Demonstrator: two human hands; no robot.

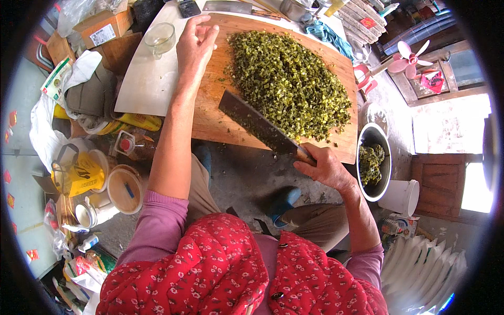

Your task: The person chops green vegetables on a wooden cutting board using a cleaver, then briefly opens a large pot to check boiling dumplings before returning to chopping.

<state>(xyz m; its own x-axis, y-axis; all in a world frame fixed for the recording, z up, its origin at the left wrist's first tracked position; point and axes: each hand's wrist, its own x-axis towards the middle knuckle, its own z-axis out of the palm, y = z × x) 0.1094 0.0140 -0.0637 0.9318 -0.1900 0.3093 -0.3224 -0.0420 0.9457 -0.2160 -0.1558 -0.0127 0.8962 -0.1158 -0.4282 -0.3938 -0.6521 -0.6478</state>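
Note:
My right hand [325, 167] grips the wooden handle of a cleaver [260, 124]. Its broad dark blade slants up and left over the near edge of a wooden cutting board [212, 114], with green bits stuck to it. A large heap of finely chopped green vegetables [291, 82] covers much of the board. My left hand [199, 41] is raised at the board's far left corner, left of the heap, fingers partly curled and apart, holding nothing.
A glass mug [160, 38] stands on the white tabletop [145, 82] left of the board. Another knife [228, 6] lies beyond the board. To the right, a bowl [374, 193] holds leafy greens beside a white bucket [399, 197]. Tubs and a yellow bag [84, 173] crowd the left.

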